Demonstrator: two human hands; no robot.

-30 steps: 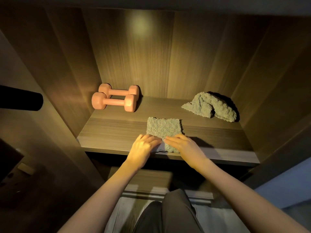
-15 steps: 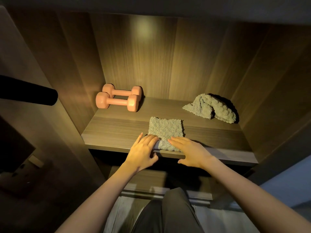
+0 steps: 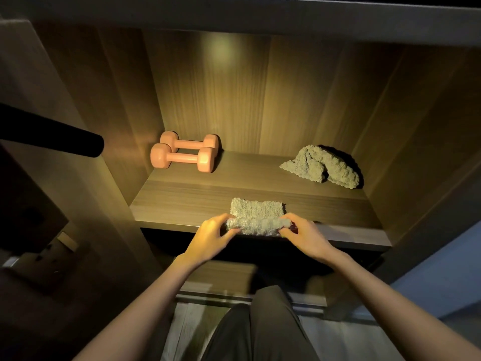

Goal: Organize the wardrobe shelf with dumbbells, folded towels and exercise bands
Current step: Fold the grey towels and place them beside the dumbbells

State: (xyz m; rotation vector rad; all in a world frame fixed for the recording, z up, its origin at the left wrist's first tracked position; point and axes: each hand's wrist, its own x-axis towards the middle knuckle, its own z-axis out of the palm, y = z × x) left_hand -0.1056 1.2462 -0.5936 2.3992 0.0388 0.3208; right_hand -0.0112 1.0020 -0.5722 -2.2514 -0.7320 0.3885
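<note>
Warmly lit is the brown wooden wardrobe shelf (image 3: 182, 201); its khaki terry towel (image 3: 257, 211) is pinched at the near edge by left hand (image 3: 208, 238) and right hand (image 3: 307, 238) grips.

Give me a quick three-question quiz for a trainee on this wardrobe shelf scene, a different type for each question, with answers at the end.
1. How many dumbbells lie on the shelf?
2. True or false: the crumpled towel touches the dumbbells.
3. The left hand and right hand both grip: A the front towel; B a dumbbell; C nothing.

Key: 1 two; 2 false, since the crumpled towel lies apart at the back right; 3 A.
</note>
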